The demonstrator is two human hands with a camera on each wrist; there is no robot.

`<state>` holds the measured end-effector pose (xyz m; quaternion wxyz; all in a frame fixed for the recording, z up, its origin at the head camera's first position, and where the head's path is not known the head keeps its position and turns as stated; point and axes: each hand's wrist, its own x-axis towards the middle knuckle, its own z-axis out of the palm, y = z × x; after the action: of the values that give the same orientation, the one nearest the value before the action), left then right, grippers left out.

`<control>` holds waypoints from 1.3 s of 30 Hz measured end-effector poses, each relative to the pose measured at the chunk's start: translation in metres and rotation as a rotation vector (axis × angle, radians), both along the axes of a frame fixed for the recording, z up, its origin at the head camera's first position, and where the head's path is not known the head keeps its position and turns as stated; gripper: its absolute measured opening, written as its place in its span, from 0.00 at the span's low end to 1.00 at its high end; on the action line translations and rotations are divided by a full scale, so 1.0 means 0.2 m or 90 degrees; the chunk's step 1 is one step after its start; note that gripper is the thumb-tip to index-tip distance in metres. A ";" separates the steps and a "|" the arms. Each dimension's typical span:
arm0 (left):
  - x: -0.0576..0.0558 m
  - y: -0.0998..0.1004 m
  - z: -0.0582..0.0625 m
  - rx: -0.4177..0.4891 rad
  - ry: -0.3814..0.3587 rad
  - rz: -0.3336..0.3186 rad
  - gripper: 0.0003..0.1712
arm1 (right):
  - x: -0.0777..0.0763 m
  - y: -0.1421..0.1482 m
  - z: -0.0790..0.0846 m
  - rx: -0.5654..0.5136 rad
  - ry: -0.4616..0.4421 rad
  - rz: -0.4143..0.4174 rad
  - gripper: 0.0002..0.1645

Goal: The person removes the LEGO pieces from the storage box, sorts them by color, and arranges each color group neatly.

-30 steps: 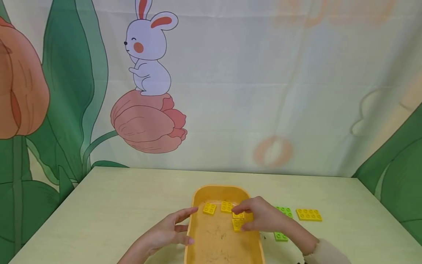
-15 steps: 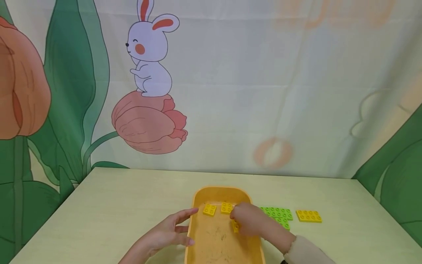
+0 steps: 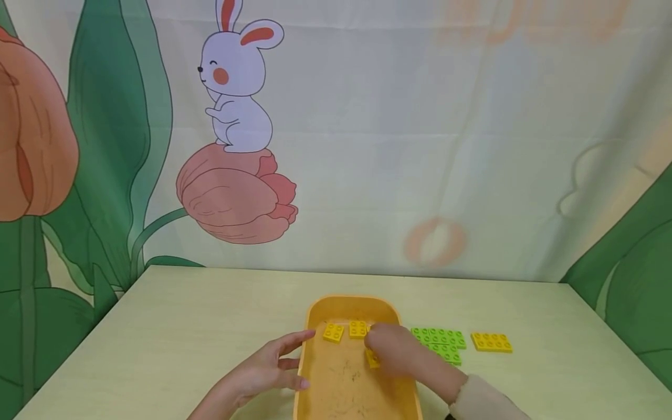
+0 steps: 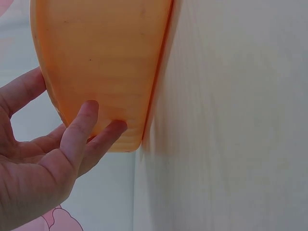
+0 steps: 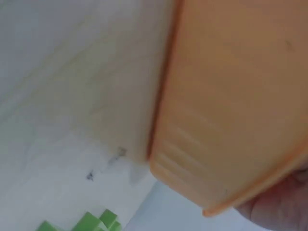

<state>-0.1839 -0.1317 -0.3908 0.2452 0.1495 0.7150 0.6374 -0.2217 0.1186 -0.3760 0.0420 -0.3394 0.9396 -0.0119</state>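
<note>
A yellow-orange plastic tray [image 3: 341,402] stands at the table's front. My left hand [image 3: 270,364] is at its left side, fingers spread and touching the rim. In the left wrist view two fingers [image 4: 108,137] lie against the tray's outer wall. My right hand [image 3: 399,353] reaches over the right rim into the tray, fingers bent down over yellow toy bricks, its fingertips hidden. One yellow brick [image 3: 372,359] shows beside that hand; I cannot tell whether the hand grips it. Two more yellow bricks, one square [image 3: 333,332] and one beside it [image 3: 358,329], lie near the tray's far end.
On the table [image 3: 210,315] right of the tray lie several green bricks [image 3: 446,338] side by side, partly behind the right forearm. A longer yellow brick [image 3: 492,342] lies farther right. A printed cloth [image 3: 367,146] hangs behind the table.
My right hand has turned, moved down over the bricks and curled. The yellow bricks near it have shifted slightly left. The left hand stays at the tray's side.
</note>
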 end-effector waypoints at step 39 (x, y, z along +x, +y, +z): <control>0.00 0.00 0.00 0.006 -0.008 -0.005 0.47 | -0.12 1.02 0.15 -0.400 -0.117 -0.188 0.26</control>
<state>-0.1848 -0.1312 -0.3905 0.2514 0.1500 0.7098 0.6407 -0.2458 0.3229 -0.3466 0.0174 -0.1941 0.9212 -0.3367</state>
